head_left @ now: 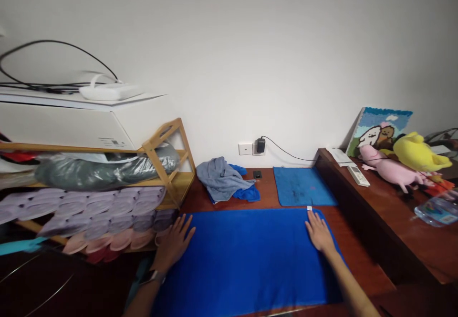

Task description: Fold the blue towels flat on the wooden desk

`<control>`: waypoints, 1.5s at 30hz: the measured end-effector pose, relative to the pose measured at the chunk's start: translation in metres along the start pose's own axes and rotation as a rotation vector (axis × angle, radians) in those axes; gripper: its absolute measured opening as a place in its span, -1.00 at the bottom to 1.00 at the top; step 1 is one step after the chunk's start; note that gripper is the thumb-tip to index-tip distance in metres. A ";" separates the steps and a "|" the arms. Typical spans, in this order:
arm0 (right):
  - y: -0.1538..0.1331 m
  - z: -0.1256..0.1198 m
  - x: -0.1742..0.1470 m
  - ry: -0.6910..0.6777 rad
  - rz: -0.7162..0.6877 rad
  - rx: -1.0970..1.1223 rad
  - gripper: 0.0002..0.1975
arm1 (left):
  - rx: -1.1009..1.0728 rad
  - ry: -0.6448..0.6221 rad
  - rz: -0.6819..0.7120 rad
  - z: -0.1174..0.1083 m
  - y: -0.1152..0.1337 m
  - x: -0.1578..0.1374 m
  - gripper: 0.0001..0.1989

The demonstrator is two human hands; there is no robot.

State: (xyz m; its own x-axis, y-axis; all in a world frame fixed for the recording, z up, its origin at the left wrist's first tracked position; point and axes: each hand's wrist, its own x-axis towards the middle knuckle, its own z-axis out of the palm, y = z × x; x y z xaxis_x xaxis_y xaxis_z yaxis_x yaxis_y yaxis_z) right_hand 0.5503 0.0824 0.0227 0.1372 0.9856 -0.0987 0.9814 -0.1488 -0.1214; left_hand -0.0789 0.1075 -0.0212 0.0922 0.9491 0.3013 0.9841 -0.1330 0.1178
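Note:
A bright blue cloth (246,257) lies spread out over the wooden desk, with a small white tag at its far right corner. My left hand (174,240) is open, fingers spread, at the far left corner of the cloth. At the far right corner, my right hand (319,231) rests open with its fingers extended near the tag. Neither hand grips anything. A band is around my left wrist.
Crumpled grey and blue cloths (225,181) lie behind, beside a smaller blue mat (302,187). A wooden rack (179,150) stands left with lavender organizers. A raised ledge at right bears a white remote (359,176), plush toys (393,167) and a plastic bottle (437,210).

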 end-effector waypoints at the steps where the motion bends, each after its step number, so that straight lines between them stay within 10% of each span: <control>1: 0.020 0.002 0.001 -0.001 0.019 -0.014 -0.28 | -0.001 -0.006 -0.014 -0.001 -0.012 -0.004 -0.31; 8: 0.025 0.004 0.003 0.022 0.040 -0.061 -0.26 | 0.029 0.044 0.039 -0.024 -0.001 -0.003 -0.27; 18: -0.226 0.015 -0.062 0.046 -0.497 0.181 -0.36 | -0.181 -0.068 0.352 -0.024 0.218 -0.007 -0.46; 21: -0.216 0.017 -0.062 0.016 -0.454 0.146 -0.35 | -0.179 -0.114 0.295 -0.022 0.206 -0.013 -0.46; 28: -0.015 0.021 -0.039 0.016 -0.004 -0.032 -0.27 | -0.077 0.050 0.041 -0.027 0.036 -0.050 -0.38; 32: 0.035 0.023 -0.035 0.056 0.035 -0.068 -0.23 | -0.050 0.068 0.023 -0.031 0.009 -0.058 -0.34; 37: -0.019 0.002 -0.046 0.021 0.028 -0.045 -0.27 | -0.032 0.043 0.053 -0.049 0.051 -0.051 -0.31; 45: -0.195 0.040 -0.154 0.123 -0.547 0.202 -0.36 | -0.130 -0.051 0.348 -0.046 0.199 -0.098 -0.42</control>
State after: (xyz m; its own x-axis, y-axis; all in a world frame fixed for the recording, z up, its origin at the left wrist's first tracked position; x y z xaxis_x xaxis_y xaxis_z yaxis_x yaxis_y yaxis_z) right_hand 0.3322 -0.0432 0.0221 -0.3546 0.9238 0.1443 0.8708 0.3824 -0.3090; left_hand 0.1012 -0.0256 0.0165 0.4283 0.8534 0.2972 0.8653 -0.4821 0.1371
